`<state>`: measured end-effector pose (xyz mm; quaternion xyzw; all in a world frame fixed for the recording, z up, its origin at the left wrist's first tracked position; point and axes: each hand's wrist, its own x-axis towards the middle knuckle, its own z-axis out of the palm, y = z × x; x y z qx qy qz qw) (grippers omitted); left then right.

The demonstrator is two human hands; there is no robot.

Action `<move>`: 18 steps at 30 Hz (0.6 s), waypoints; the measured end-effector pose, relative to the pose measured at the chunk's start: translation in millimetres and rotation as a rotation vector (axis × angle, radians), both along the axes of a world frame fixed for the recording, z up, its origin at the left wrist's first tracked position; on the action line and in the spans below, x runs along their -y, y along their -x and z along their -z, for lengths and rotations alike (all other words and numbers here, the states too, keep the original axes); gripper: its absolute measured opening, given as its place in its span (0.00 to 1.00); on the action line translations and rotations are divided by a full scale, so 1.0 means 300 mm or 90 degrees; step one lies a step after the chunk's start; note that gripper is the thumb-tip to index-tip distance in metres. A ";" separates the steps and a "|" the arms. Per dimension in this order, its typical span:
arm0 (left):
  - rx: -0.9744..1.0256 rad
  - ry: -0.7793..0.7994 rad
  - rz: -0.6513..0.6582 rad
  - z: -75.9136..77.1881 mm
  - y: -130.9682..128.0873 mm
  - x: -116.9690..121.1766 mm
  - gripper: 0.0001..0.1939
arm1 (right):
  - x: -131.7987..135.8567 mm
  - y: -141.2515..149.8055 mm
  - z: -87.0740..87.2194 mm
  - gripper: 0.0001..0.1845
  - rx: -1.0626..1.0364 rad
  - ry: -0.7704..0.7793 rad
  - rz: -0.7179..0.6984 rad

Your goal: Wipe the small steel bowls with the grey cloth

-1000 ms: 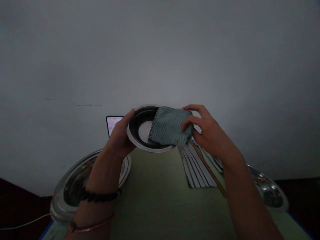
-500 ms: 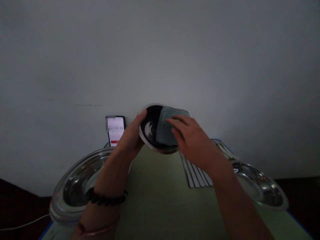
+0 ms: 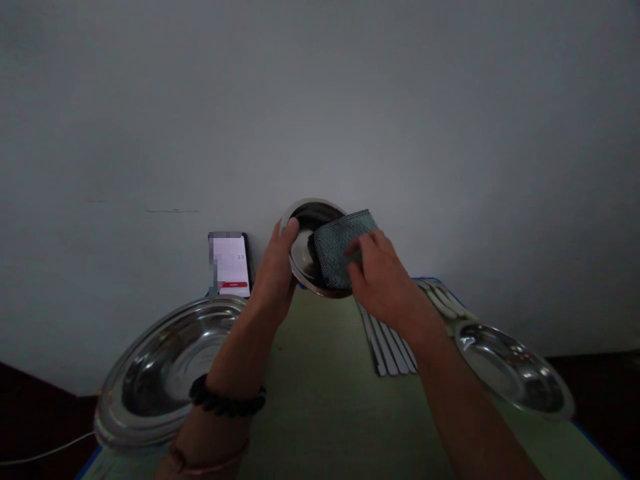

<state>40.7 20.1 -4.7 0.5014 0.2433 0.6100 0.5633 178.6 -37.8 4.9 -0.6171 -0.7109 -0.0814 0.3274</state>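
A round stainless steel bowl (image 3: 303,257) is held up above the table, its hollow side turned toward me. My left hand (image 3: 277,267) grips its left rim, thumb over the edge. In my right hand (image 3: 377,273) is a grey-green mesh scouring cloth (image 3: 337,247), pinched by the fingers and lying over the right part of the bowl's inside. The cloth hides that side of the bowl. Below my right wrist several flat metal handles (image 3: 387,347) lie side by side on the table; their far ends are hidden.
At the left stands a large steel basin (image 3: 117,400); at the right lies a smaller steel dish (image 3: 560,393). Several pale-handled utensils (image 3: 445,300) rest behind that dish. A phone (image 3: 233,267) leans on the wall (image 3: 320,100). The table (image 3: 320,400) is green with blue edging.
The bowl has shifted slightly up and right with my left hand. My right hand has tilted the cloth and closed its fingers more tightly on it.
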 end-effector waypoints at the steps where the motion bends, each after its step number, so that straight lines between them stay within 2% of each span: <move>1: -0.002 -0.020 -0.007 0.002 -0.003 0.003 0.23 | -0.011 0.005 0.013 0.20 -0.024 -0.043 0.015; 3: -0.015 -0.061 -0.024 0.004 -0.009 0.012 0.23 | -0.035 0.015 0.047 0.30 -0.062 -0.085 0.029; 6: -0.059 -0.113 -0.021 -0.001 -0.015 0.028 0.22 | -0.076 0.021 0.099 0.38 -0.123 -0.073 0.046; 9: -0.075 -0.135 0.034 -0.007 -0.014 0.037 0.22 | -0.108 0.006 0.124 0.38 -0.181 -0.091 0.043; 14: -0.084 -0.156 0.061 -0.003 0.001 0.023 0.22 | -0.111 -0.043 0.095 0.36 -0.261 -0.136 -0.018; 16: -0.091 -0.160 0.049 0.002 0.006 0.015 0.23 | -0.107 -0.056 0.085 0.35 -0.295 -0.115 -0.008; 18: -0.114 -0.181 0.028 0.007 0.009 0.010 0.23 | -0.110 -0.066 0.086 0.35 -0.312 -0.054 0.015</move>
